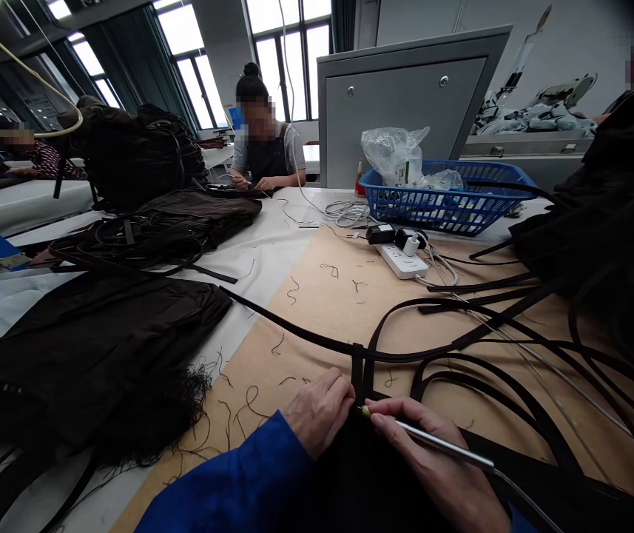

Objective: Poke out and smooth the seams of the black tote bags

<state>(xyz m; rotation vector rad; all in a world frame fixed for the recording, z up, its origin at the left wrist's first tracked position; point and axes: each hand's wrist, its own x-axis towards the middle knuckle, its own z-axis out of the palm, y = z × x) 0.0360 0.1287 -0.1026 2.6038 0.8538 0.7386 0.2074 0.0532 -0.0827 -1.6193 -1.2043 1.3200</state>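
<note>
Right hand (447, 463): fingers closed around a silver tool (444, 443), tip beside the strap's visible lower end.
Left hand (319, 411): fingers curled at the black strap (357, 363); grip hidden, I cannot tell.
Strap position: between both hands, beyond the tool tip.
Blue basket (488, 201): clear plastic bag (386, 157) rising above the rim; smaller contents indistinct to me.

On the bench (280, 255), cloth (106, 326) lies left, straps (405, 357) to its right. Beyond the straps sits a power strip (401, 262); behind it, a basket (433, 209) holds a plastic bag (391, 154). Behind the basket stands a cabinet (394, 104), a co-worker (264, 155) left of it.
</note>
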